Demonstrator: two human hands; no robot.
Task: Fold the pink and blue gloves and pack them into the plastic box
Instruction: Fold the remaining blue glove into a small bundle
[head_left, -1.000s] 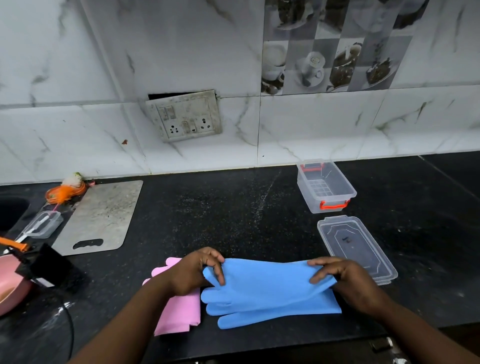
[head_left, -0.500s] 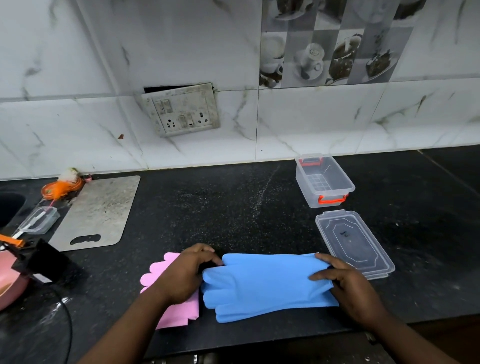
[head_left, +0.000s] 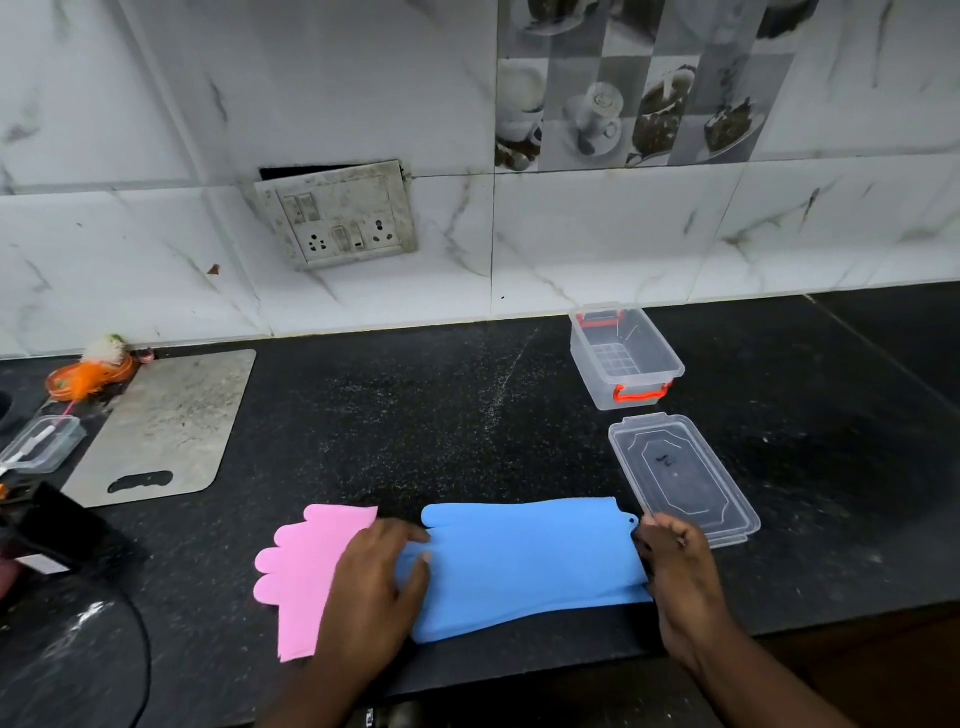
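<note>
The blue gloves (head_left: 524, 566) lie flat and stacked on the black counter near its front edge. My left hand (head_left: 376, 587) presses on their finger end, covering the fingertips. My right hand (head_left: 675, 566) holds the cuff end at the right. The pink gloves (head_left: 306, 561) lie folded just left of the blue ones, partly under my left hand. The clear plastic box (head_left: 626, 358) with orange latches stands empty at the back right. Its clear lid (head_left: 680, 478) lies flat in front of it, right beside my right hand.
A grey cutting board (head_left: 161, 431) lies at the left, with a small clear container (head_left: 41, 441) and orange scrubber (head_left: 88, 374) beyond it. A black object with a cable (head_left: 57, 530) sits at the far left. A tiled wall with a switch plate (head_left: 337, 213) backs the counter.
The blue gloves were held lifted at both ends; now they lie flattened on the counter, my hands pressing them down. More of the pink gloves shows at the left.
</note>
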